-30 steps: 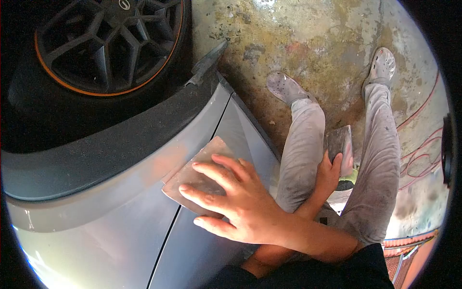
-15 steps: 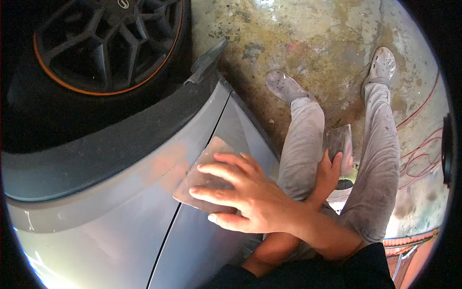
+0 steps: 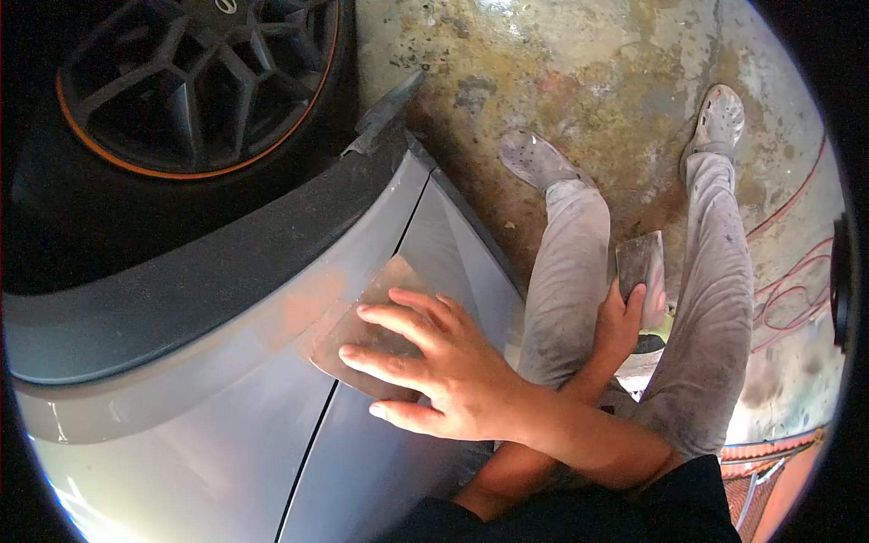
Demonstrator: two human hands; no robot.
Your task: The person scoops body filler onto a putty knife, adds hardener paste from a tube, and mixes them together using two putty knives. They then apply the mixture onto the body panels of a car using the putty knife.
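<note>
My right hand [image 3: 453, 371] reaches left across my other arm, its fingers spread over a thin, flat spreader [image 3: 362, 339]. The spreader lies against the silver car panel [image 3: 208, 416], over a dark seam and beside a pinkish patch [image 3: 303, 303]. Between my legs, my left hand [image 3: 620, 321] grips a grey rectangular plate [image 3: 641, 267] with pinkish smears near its lower edge. Its thumb rests on the plate's face; the other fingers are partly hidden.
A black wheel [image 3: 217, 81] with an orange ring and a dark arch trim [image 3: 181, 281] are at the upper left. A loose dark trim piece [image 3: 385, 113] juts over the stained floor [image 3: 588, 54]. Red hose [image 3: 787, 299] lies at the right.
My right hand and the spreader first moved slightly right, then back left across the panel. My left hand and its plate have stayed nearly still. The wheel has shifted slightly left in view.
</note>
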